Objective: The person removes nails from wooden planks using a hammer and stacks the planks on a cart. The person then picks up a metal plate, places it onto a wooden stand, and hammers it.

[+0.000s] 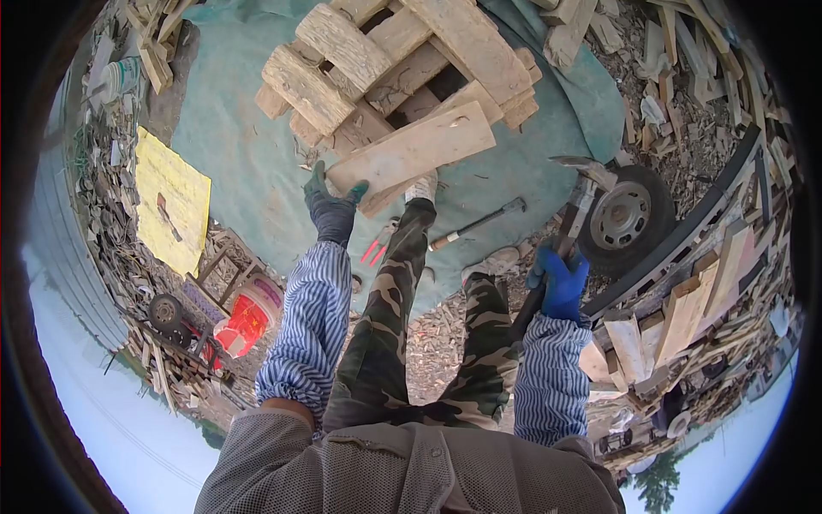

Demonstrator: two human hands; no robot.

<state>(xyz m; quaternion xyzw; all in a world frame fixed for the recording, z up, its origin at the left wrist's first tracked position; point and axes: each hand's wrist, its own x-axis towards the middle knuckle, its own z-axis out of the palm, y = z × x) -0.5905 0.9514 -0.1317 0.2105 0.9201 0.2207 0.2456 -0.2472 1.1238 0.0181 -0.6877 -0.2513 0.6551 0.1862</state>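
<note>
We're gripping a plank (pixel 419 147) (left hand (pixel 332 204)) and hammer-like tool (pixel 576 210) (right hand (pixel 561 281)), tarp (pixel 235 171) spreading wide to its left edge.

Smooth wooden board (pixel 415 147), matt cloth sheet (pixel 229 98), metal tool head (pixel 597 175)

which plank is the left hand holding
The flat, pale plank at the stack's near edge; the gloved left hand grips its left end, while the rougher slabs lie beyond, out of that hand's grasp.
</note>
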